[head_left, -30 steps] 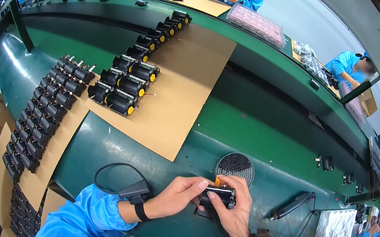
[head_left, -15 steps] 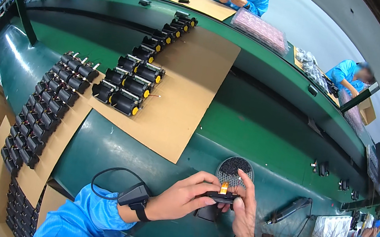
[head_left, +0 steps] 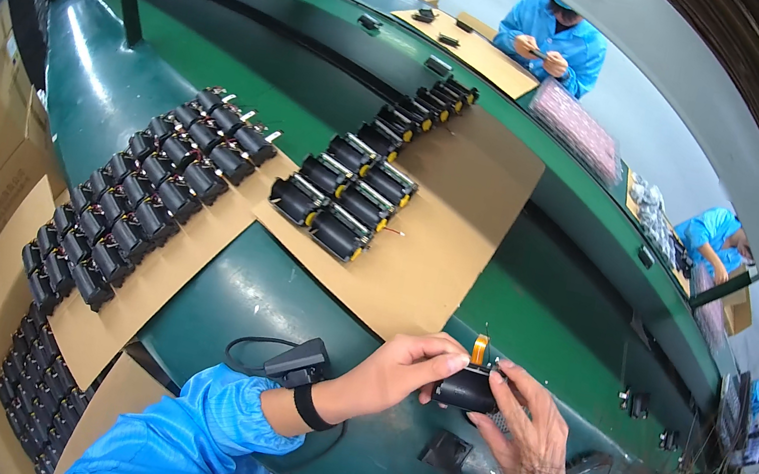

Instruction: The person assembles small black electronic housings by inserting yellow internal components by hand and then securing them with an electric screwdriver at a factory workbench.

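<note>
In front of me my left hand [head_left: 406,372] pinches a black half-round plastic housing [head_left: 466,390] at its left end, thumb on top. An orange flat ribbon cable [head_left: 479,349] sticks up from its far edge. The fingers of my right hand [head_left: 529,436] close on the housing's right end. Beneath that hand a round dish [head_left: 505,422] is mostly hidden. Nearer to me, a small black plastic part [head_left: 445,450] lies on the green table. My left wrist wears a black strap [head_left: 311,408], with a black box and cord [head_left: 299,361] beside it.
Rows of finished-looking black assemblies with yellow ends [head_left: 340,230] stand on a cardboard sheet [head_left: 460,241]. Several more black housings [head_left: 136,204] fill cardboard at the left. Beyond runs a green conveyor channel [head_left: 571,301], with people in blue working across it. Loose black parts [head_left: 635,402] lie at the right.
My view has shifted, so the scene sits farther right. The housing has been tilted, its broad rounded side now showing. My right hand has come over its right end, covering most of the dish.
</note>
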The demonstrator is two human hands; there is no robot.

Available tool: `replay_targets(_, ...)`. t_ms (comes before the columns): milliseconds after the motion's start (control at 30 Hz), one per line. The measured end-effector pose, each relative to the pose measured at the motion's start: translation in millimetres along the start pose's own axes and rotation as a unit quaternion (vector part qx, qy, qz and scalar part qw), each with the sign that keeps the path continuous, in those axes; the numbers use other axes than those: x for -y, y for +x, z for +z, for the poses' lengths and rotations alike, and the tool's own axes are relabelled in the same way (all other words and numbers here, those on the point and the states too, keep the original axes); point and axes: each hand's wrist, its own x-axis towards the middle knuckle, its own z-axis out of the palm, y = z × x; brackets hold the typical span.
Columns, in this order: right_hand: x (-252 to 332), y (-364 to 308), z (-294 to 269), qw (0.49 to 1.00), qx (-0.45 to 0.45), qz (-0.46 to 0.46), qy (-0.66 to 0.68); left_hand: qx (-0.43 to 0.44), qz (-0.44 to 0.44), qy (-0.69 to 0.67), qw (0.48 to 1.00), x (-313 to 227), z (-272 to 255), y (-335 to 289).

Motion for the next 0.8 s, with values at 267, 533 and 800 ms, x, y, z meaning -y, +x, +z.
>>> replay_targets(267,-36.9,134.9,38.0,0.980,-0.112,0.064,0.150,-0.091,0.081,-0.225,0.967,-17.2,-21.0,-0.1)
replay_targets(533,-92.8,253.0,126.1,0.950,-0.043,0.186,0.248,0.022,-0.007,-0.075,0.997,10.8,6.2,-3.9)
replay_targets(800,-92.7,266.7,149.8,0.951,0.007,0.153,0.270,0.012,0.016,-0.096,0.995,15.1,2.9,-5.8)
